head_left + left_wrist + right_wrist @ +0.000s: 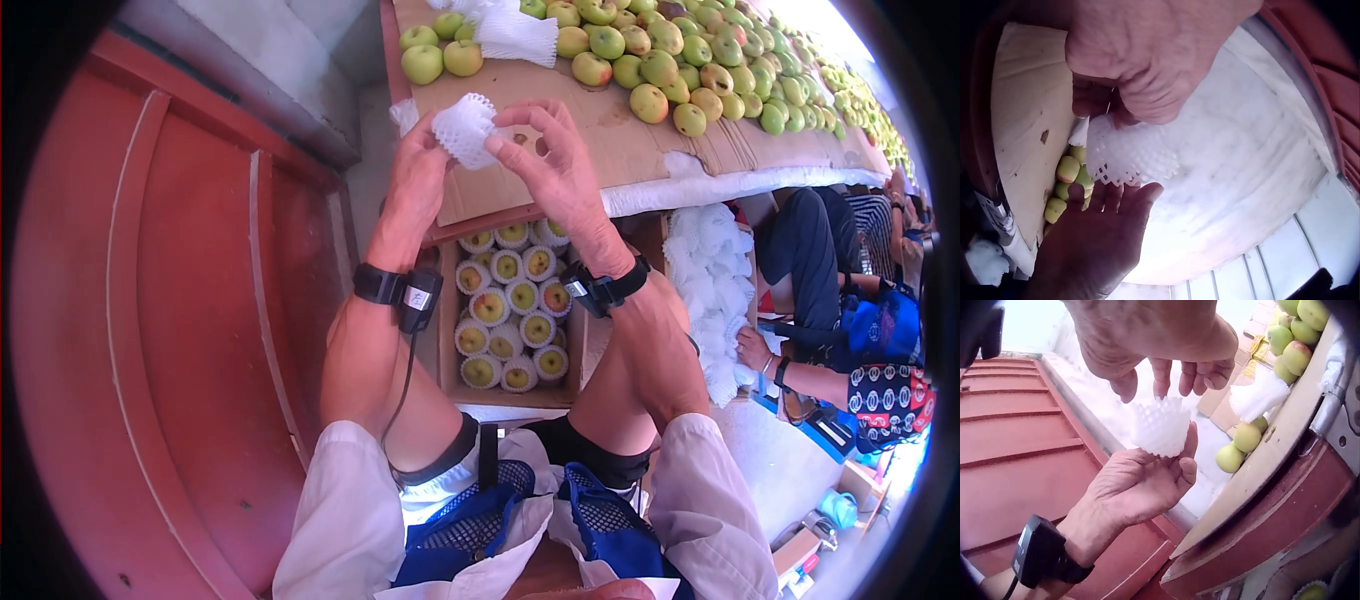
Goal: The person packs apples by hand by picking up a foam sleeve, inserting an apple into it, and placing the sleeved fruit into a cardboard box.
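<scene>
A white foam net sleeve [465, 128] is held up between both hands over the cardboard-covered table [600, 140]. My left hand [438, 140] cups it from the left, fingers curled round its body. My right hand [508, 132] pinches its rim from the right. In the right wrist view the net [1160, 425] sits like an open cup in the left hand [1179, 456], with the right hand [1147, 384] at its top edge. The left wrist view has the net [1125, 153] between the left hand [1110, 112] and the right hand [1122, 197]. No fruit shows inside the net.
Loose green pears [650, 60] and a stack of nets [515, 35] lie on the table. Below my hands stands a box [446, 350] of net-wrapped pears. A heap of nets [710, 280] and a seated person [840, 300] are at the right. A red panel [150, 300] fills the left.
</scene>
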Tool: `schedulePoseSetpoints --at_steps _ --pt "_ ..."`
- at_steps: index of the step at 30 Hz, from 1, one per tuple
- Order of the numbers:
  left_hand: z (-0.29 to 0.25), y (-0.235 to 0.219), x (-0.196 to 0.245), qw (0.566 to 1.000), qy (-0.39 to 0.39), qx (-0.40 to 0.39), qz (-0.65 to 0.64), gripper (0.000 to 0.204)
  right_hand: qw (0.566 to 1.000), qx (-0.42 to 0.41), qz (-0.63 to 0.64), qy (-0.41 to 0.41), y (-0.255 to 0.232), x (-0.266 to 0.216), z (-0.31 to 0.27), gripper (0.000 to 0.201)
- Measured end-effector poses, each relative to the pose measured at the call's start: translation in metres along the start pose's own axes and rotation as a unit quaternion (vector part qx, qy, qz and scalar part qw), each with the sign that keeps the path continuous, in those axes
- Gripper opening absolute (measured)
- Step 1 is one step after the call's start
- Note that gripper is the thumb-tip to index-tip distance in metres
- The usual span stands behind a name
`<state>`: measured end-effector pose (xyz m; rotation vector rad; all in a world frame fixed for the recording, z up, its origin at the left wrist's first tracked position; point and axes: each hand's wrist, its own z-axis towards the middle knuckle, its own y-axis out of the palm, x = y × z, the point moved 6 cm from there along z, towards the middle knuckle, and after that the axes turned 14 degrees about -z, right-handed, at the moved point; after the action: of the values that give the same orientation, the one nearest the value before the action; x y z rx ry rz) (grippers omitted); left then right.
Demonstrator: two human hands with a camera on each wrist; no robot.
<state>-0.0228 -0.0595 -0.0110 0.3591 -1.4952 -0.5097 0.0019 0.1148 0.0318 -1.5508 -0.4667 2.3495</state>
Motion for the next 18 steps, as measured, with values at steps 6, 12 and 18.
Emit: schedulePoseSetpoints --at_steps 6,12,18 --pt "0.001 -0.004 -0.001 0.999 0.019 0.012 0.024 0.035 0.994 0.02 -0.064 -0.085 0.006 -0.003 -0.007 0.024" --pt "-0.001 -0.001 -0.001 0.993 0.052 0.045 0.101 0.028 1.0 -0.006 -0.016 -0.002 0.01 0.01 -0.003 0.03" --pt "-0.004 0.005 -0.003 0.976 0.055 0.055 0.202 0.022 0.999 -0.007 0.027 0.038 0.012 0.021 -0.003 0.034"
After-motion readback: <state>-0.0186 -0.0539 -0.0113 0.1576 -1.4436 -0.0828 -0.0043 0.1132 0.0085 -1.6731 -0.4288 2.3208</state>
